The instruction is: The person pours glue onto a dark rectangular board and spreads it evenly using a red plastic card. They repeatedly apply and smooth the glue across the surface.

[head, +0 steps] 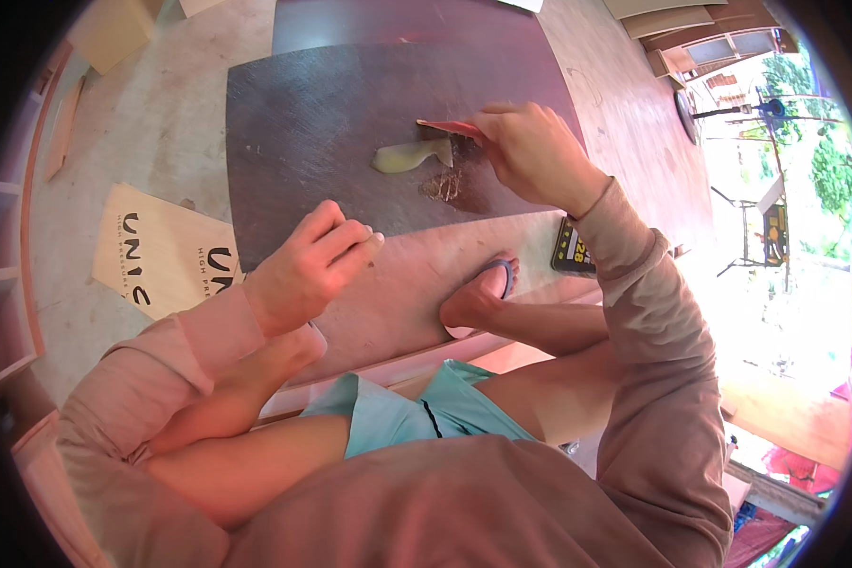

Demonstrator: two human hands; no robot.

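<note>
My right hand [532, 153] grips a thin red spreader [454, 128], its edge low over a dark brown laminate sheet [312, 128]. Just below that edge, a glossy yellowish puddle of what looks like glue [406, 156] lies on the sheet. A wet, darker patch with stringy residue [444, 186] sits beside the puddle, below the spreader. Above the sheet's near edge hovers my left hand [312, 273], fingers curled in and nothing visible in them; its palm is hidden.
Another dark panel [405, 21] lies beyond the sheet. To the left is a printed tan board [160, 248]. A black and yellow container [574, 248] stands near my sandalled foot [479, 295]. Stacked boards [674, 21] and a round black base [686, 117] are at the far right.
</note>
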